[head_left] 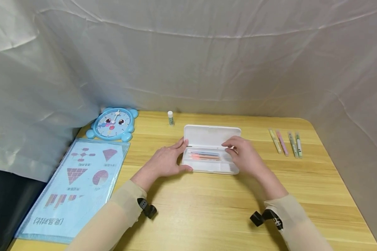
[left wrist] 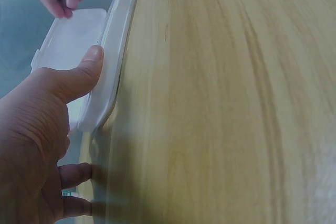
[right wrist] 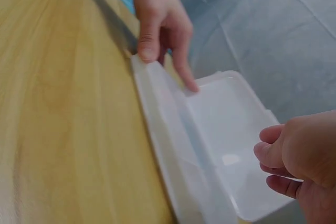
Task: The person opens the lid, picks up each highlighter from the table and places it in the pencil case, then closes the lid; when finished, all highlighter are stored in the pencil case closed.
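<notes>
A white plastic pencil case [head_left: 212, 135] lies with its lid raised at the back of the table's middle. Inside its tray are several slim pens [head_left: 204, 156], blue and orange-pink. My left hand [head_left: 164, 160] holds the left end of the case, thumb at the front corner and index finger by the lid hinge. In the left wrist view the thumb [left wrist: 86, 72] presses the case's front edge. Over the right end of the case hovers my right hand [head_left: 246, 155], fingers loosely curled, nothing visible between them. The right wrist view shows that hand [right wrist: 304, 161] in front of the lid.
Several pastel markers [head_left: 282, 143] lie in a row at the right. A white-capped glue stick [head_left: 170, 118] stands behind the case. At the left are a blue toy clock [head_left: 113, 123] and a blue document folder [head_left: 78, 184]. Grey cloth [head_left: 188, 69] hangs behind the table.
</notes>
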The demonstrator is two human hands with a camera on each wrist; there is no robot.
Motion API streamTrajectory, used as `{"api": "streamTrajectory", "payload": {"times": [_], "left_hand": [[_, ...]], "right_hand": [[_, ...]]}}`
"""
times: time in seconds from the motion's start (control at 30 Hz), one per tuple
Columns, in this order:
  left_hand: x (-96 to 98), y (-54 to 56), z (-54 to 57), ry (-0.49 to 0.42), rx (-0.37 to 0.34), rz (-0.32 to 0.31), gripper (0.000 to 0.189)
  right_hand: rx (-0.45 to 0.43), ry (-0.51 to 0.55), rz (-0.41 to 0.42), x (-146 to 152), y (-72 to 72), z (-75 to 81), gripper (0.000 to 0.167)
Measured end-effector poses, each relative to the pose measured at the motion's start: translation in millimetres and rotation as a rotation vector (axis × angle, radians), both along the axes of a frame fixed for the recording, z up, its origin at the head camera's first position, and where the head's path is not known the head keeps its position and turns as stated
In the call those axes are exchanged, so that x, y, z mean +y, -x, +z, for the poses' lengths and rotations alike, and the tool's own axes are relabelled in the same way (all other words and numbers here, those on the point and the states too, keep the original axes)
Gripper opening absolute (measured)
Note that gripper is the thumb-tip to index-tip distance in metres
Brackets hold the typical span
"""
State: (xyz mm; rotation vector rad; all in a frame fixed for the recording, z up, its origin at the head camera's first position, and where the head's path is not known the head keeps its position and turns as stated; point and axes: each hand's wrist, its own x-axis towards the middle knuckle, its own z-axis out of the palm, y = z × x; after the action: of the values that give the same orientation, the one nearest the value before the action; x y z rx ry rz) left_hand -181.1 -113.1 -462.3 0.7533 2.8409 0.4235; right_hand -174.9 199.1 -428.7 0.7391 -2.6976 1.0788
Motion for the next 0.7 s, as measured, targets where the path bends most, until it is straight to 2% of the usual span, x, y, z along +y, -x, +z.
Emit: {"api": "streamTrajectory", "payload": {"times": [0.27, 0.6, 0.7], "left_hand": [[0.4, 0.5, -0.6, -0.002, -0.001, -0.001, 0.113], [0.5, 1.0, -0.9, 0.009, -0.005, 0.000, 0.113], [0.5, 1.3, -0.9, 0.005, -0.008, -0.001, 0.113]], "right_hand": [[0.107, 0.025, -0.071, 30, -5.7, 11.7, 0.021], [0.124, 0.013, -0.211, 74, -8.0, 19.5, 0.018], [0.121, 0.003, -0.275, 88, -8.3, 20.4, 0.018]]}}
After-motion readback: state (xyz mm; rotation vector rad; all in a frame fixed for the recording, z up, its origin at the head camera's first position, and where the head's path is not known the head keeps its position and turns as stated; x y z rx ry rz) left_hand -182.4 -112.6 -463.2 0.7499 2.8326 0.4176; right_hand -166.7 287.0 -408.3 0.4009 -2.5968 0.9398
